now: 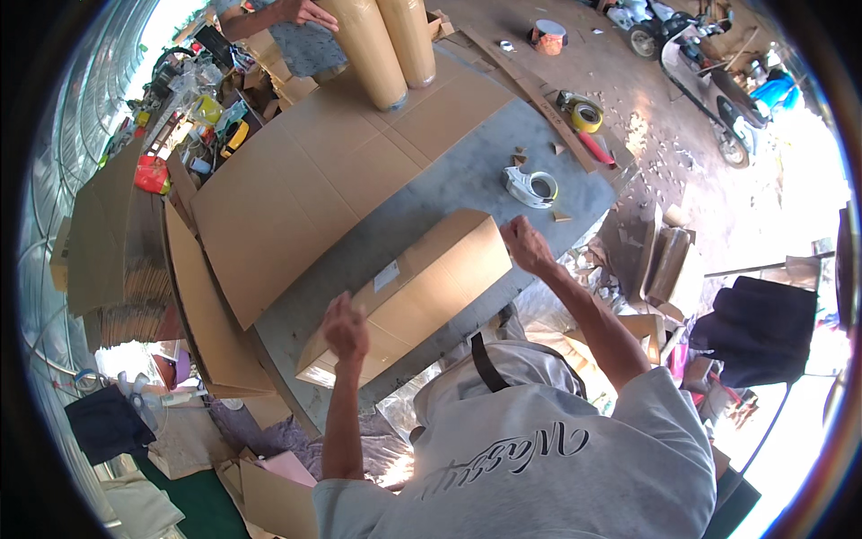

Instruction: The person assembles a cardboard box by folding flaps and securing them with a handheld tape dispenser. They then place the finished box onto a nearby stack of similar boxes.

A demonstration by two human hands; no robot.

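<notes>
A long cardboard box (431, 283) lies slantwise on the grey table (465, 172) in front of me. A white label (386, 276) bearing writing sits on its upper face. My left hand (347, 327), blurred, is over or against the box's left end; its fingers are hard to make out. Just past the right end, my right hand (528, 246) is curled with its fingers drawn in, and I see nothing in it. Beyond that hand rests a white tape dispenser (531, 187), among small cardboard scraps (561, 216).
A flat cardboard sheet (323, 175) covers the table's far side. Two tall tape-wrapped rolls (377, 54) stand on it, beside another person's hand (306, 13). A second tape dispenser (582, 113) and a red-handled tool (595, 147) lie at the right. Stacked cardboard (135, 296) is at left.
</notes>
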